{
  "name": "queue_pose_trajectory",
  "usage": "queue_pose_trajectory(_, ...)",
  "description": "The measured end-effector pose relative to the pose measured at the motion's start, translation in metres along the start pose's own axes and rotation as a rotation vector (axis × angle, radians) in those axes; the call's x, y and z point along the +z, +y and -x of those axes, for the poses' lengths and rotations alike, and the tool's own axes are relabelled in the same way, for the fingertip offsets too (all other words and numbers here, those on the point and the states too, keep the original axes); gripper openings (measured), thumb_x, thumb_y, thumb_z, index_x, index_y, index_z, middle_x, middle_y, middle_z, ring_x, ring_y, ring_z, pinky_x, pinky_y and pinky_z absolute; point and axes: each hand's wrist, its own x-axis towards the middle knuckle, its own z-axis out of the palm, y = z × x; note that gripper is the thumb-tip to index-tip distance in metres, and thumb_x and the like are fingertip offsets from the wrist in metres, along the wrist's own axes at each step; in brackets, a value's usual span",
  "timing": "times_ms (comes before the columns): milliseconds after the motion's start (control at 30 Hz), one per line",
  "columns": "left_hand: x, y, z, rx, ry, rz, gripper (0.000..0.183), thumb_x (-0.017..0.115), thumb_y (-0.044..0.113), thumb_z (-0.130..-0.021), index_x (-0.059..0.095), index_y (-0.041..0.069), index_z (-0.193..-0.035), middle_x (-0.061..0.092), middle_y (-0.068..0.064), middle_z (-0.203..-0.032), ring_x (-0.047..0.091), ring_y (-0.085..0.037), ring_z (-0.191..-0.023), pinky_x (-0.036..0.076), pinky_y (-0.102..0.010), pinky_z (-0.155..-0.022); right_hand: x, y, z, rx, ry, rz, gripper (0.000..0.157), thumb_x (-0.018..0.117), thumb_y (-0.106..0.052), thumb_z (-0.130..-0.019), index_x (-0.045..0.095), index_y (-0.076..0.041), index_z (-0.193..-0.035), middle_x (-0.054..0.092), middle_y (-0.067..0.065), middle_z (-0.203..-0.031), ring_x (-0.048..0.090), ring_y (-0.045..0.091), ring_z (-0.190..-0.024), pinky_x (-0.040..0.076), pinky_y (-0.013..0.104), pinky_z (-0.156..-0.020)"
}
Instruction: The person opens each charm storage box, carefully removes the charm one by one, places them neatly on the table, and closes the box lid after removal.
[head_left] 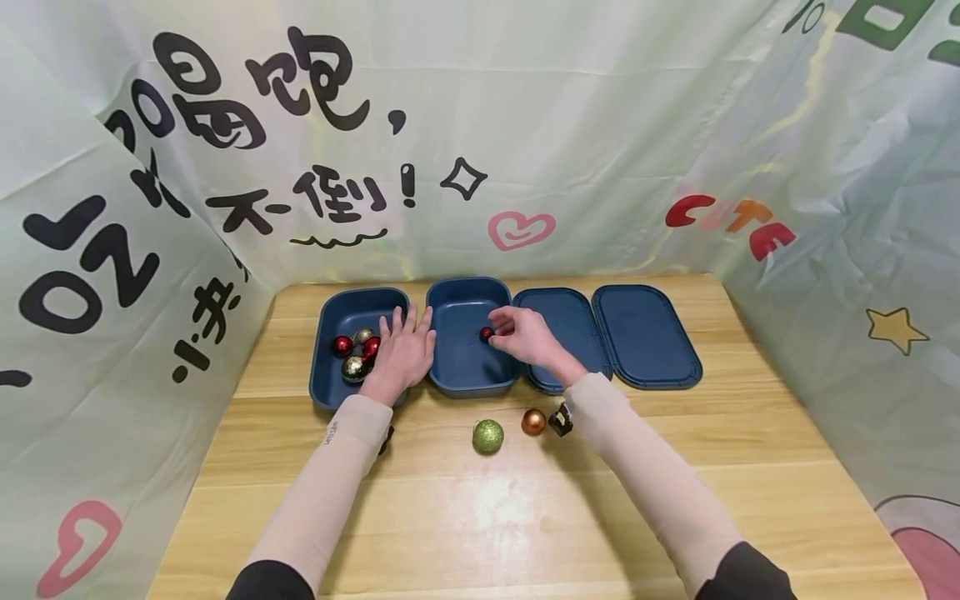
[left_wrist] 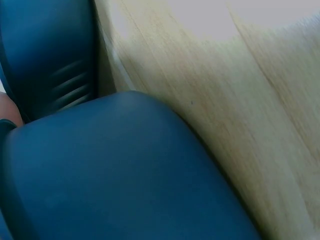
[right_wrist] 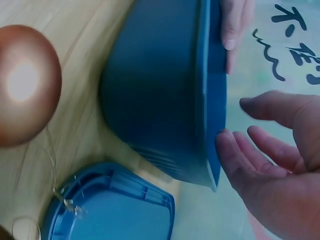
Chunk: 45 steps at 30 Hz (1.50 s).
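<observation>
My left hand (head_left: 405,354) lies with fingers spread over the right side of the left blue box (head_left: 322,367), hiding part of it. Inside that box are red balls (head_left: 342,346) and gold balls (head_left: 355,368). Over the right-hand blue box (head_left: 468,389) is my right hand (head_left: 517,332), its thumb and fingers parted with a gap between them in the right wrist view. A small dark red ball (head_left: 486,334) shows just beyond those fingertips, against the box's inside. The left wrist view holds mostly blue box walls (left_wrist: 115,170).
Two blue lids (head_left: 566,333) (head_left: 648,337) lie to the right of the boxes. In front are a glittery green ball (head_left: 488,437), a copper ball (head_left: 533,422) and a dark and gold ornament (head_left: 561,420) beside my right sleeve. Printed cloth walls (head_left: 600,167) surround the wooden table (head_left: 480,533).
</observation>
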Motion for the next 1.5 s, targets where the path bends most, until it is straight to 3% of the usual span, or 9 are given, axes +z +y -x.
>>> queue_pose_trajectory(433,0.003,0.0,-0.001,-0.005,-0.013,-0.01,0.058,0.03,0.034,-0.116,0.024,0.012,-0.169,0.016,-0.022,-0.176,0.011,-0.051,-0.162,0.006,-0.07,-0.128,0.022,-0.002,-0.02,0.115,-0.064,0.144,0.051,0.063,-0.002,-0.099,0.054,0.004,-0.149,0.066,0.026,-0.137,0.064,0.038,-0.127,0.055,0.05,-0.105)
queue_pose_trajectory(533,0.002,0.0,-0.001,-0.006,-0.015,-0.007,0.057,0.029,0.034,-0.116,0.025,0.013,-0.169,0.016,-0.021,-0.176,0.011,-0.05,-0.162,0.006,-0.069,-0.129,0.026,-0.002,-0.024,0.127,-0.065,0.167,0.052,0.062,-0.001,-0.099,0.053,0.003,-0.15,0.064,0.026,-0.137,0.064,0.035,-0.109,0.054,0.043,-0.093)
queue_pose_trajectory(633,0.002,-0.001,-0.002,-0.009,-0.021,-0.011,0.057,0.027,0.035,-0.116,0.024,0.013,-0.169,0.015,-0.021,-0.176,0.01,-0.05,-0.162,0.006,-0.069,-0.129,0.028,-0.003,-0.03,0.139,-0.078,0.179,0.055,0.06,0.0,-0.099,0.05,0.003,-0.153,0.067,0.023,-0.119,0.054,0.025,-0.077,0.045,0.036,-0.072)
queue_pose_trajectory(733,0.002,-0.002,-0.002,-0.012,-0.023,-0.009,0.058,0.027,0.035,-0.116,0.023,0.013,-0.17,0.015,-0.021,-0.176,0.009,-0.05,-0.162,0.005,-0.069,-0.129,0.03,-0.003,-0.035,0.158,-0.087,0.198,0.055,0.059,0.0,-0.099,0.049,0.002,-0.154,0.067,0.022,-0.116,0.047,0.022,-0.071,0.04,0.034,-0.069)
queue_pose_trajectory(867,0.002,0.0,-0.001,-0.008,-0.02,-0.002,0.058,0.027,0.034,-0.116,0.023,0.012,-0.169,0.015,-0.022,-0.176,0.009,-0.051,-0.162,0.005,-0.07,-0.128,0.035,-0.002,-0.038,0.171,-0.076,0.225,0.053,0.062,-0.002,-0.099,0.053,0.002,-0.151,0.069,0.023,-0.13,0.065,0.03,-0.097,0.052,0.038,-0.083)
queue_pose_trajectory(1000,0.0,0.001,0.0,-0.004,-0.014,0.001,0.057,0.027,0.034,-0.116,0.024,0.013,-0.169,0.016,-0.022,-0.176,0.01,-0.051,-0.162,0.006,-0.07,-0.128,0.038,-0.001,-0.039,0.165,-0.059,0.232,0.051,0.064,-0.001,-0.097,0.057,0.003,-0.147,0.07,0.023,-0.132,0.069,0.034,-0.117,0.057,0.043,-0.096)
queue_pose_trajectory(1233,0.0,0.0,-0.001,-0.003,-0.01,-0.001,0.057,0.027,0.034,-0.116,0.024,0.013,-0.169,0.017,-0.022,-0.175,0.012,-0.051,-0.162,0.008,-0.07,-0.128,0.043,0.0,-0.041,0.132,-0.039,0.246,0.039,0.07,-0.004,-0.096,0.067,0.001,-0.135,0.073,0.02,-0.13,0.068,0.033,-0.124,0.054,0.044,-0.107)
queue_pose_trajectory(1367,0.0,-0.001,-0.001,-0.004,-0.009,-0.005,0.058,0.027,0.035,-0.116,0.025,0.012,-0.169,0.017,-0.022,-0.175,0.012,-0.051,-0.161,0.008,-0.07,-0.128,0.047,0.003,-0.042,0.109,-0.061,0.251,0.03,0.073,-0.009,-0.098,0.072,0.0,-0.127,0.075,0.018,-0.126,0.068,0.031,-0.122,0.054,0.042,-0.107)
queue_pose_trajectory(1500,0.0,-0.001,-0.001,-0.004,-0.013,-0.005,0.058,0.025,0.035,-0.116,0.024,0.012,-0.169,0.017,-0.023,-0.175,0.011,-0.051,-0.161,0.008,-0.071,-0.128,0.05,0.004,-0.043,0.107,-0.063,0.25,0.031,0.075,-0.012,-0.097,0.073,0.0,-0.126,0.075,0.017,-0.125,0.069,0.031,-0.121,0.055,0.042,-0.106)
